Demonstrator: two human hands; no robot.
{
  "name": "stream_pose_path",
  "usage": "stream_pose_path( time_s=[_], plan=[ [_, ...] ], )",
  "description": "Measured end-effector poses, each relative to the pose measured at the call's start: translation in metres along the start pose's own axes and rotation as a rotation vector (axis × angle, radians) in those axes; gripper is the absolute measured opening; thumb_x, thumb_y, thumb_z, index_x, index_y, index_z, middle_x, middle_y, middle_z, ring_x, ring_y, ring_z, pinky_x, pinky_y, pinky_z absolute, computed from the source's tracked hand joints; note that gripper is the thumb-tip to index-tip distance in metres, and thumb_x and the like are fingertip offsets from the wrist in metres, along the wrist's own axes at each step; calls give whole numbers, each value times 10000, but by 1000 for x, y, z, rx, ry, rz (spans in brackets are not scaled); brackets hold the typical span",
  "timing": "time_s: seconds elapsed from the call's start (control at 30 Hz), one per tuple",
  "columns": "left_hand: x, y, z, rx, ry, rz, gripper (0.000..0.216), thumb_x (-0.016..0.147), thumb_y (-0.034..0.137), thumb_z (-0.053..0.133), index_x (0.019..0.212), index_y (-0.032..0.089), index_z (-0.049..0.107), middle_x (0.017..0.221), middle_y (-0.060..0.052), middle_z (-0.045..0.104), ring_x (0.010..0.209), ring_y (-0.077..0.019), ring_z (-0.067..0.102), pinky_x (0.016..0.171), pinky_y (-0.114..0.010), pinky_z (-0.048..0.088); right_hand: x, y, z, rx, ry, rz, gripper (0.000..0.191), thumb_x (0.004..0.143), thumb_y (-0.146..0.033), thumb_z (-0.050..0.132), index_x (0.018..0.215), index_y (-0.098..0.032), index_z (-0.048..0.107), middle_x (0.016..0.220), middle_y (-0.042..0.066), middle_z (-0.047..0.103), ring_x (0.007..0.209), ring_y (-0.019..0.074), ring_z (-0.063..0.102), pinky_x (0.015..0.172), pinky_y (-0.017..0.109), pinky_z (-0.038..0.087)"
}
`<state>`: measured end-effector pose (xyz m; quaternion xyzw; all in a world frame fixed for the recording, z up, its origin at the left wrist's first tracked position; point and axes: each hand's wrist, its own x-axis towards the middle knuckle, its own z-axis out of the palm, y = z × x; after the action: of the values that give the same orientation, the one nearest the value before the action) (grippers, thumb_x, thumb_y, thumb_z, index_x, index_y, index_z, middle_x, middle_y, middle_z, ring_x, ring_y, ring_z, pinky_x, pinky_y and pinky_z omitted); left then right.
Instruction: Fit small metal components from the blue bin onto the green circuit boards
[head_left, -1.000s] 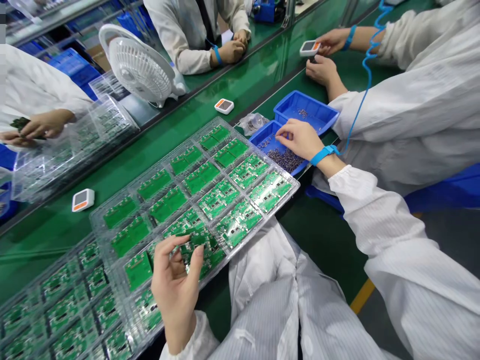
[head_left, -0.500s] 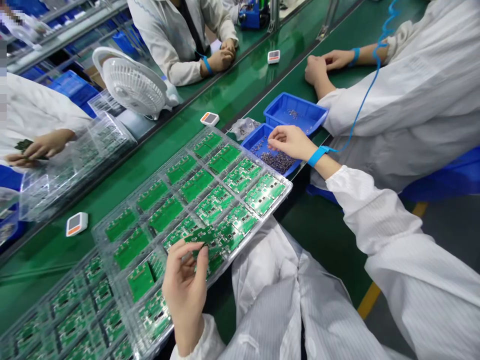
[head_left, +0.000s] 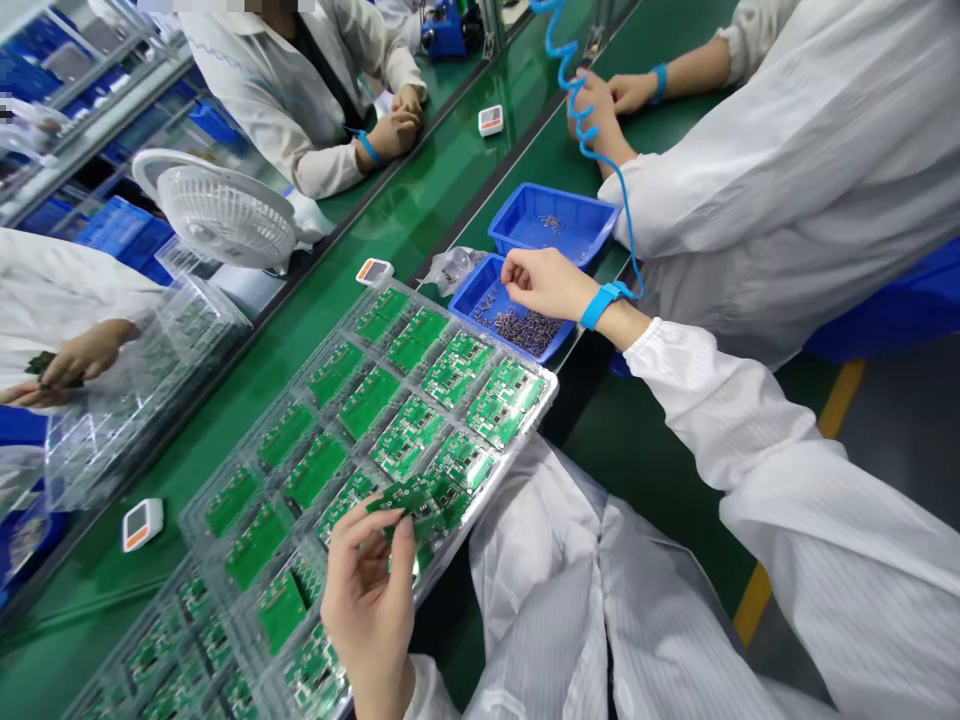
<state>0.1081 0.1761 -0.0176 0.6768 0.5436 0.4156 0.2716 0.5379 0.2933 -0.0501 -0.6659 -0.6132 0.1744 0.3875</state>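
Observation:
My left hand [head_left: 367,610] grips a small green circuit board [head_left: 409,500] by its edge, just above a clear plastic tray [head_left: 521,430] holding rows of similar boards. My right hand [head_left: 544,285], with a blue wrist strap [head_left: 604,305], hangs over a shallow blue tray [head_left: 469,295], fingertips pinched together. Under its palm lies a heap of small dark components [head_left: 529,332]. Whether those fingertips hold a part is too small to tell.
A second blue tray [head_left: 525,205] with a few parts stands behind the first, on a green workbench [head_left: 442,190]. A co-worker's hands [head_left: 394,130] rest across it, beside a white fan [head_left: 225,220]. Another person's hands [head_left: 600,105] and a third's [head_left: 82,360] are nearby.
The whole view has shifted left and tilted as my head turned. My left hand still holds the board, and my right hand remains over the blue tray. The neighbouring person's blue coiled cord has swung across their hand.

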Motion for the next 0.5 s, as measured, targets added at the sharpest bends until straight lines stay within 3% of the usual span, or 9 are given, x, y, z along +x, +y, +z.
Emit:
stream_pose_path(
  time_s=[0.1, 0.27, 0.37, 0.5],
  plan=[
    [3, 3, 6, -8, -30, 31, 111, 1017, 337, 886, 1034, 247, 823, 1229, -71, 762, 1178, -212, 756, 810, -233, 576, -2, -2, -1, 96, -12, 27, 115, 952, -138, 674, 1014, -212, 737, 1036, 104, 860, 957, 273, 808, 917, 427, 645],
    [6, 7, 15, 11, -103, 25, 100, 1054, 339, 859, 1117, 263, 840, 1285, -61, 754, 925, -139, 713, 739, -236, 552, -3, 3, -5, 228, -51, 87, 143, 989, -127, 693, 1080, -215, 759, 981, 93, 865, 921, 279, 827, 877, 448, 677],
    [7, 7, 19, 13, -113, 38, 111, 1058, 344, 857, 1130, 263, 839, 1288, -63, 754, 924, -141, 715, 737, -238, 554, 0, 8, -4, -22, -24, 18, 179, 1018, -115, 671, 1113, -182, 807, 1079, 117, 874, 1009, 292, 825, 935, 446, 643],
    [8, 5, 22, 22, -128, 63, 111, 1058, 343, 854, 1126, 256, 842, 1281, -68, 756, 909, -141, 715, 729, -239, 562, 9, 12, 8, -477, -207, -113, 303, 1090, -103, 567, 1137, -176, 857, 1231, 149, 858, 1115, 318, 814, 933, 443, 578]
  ],
)
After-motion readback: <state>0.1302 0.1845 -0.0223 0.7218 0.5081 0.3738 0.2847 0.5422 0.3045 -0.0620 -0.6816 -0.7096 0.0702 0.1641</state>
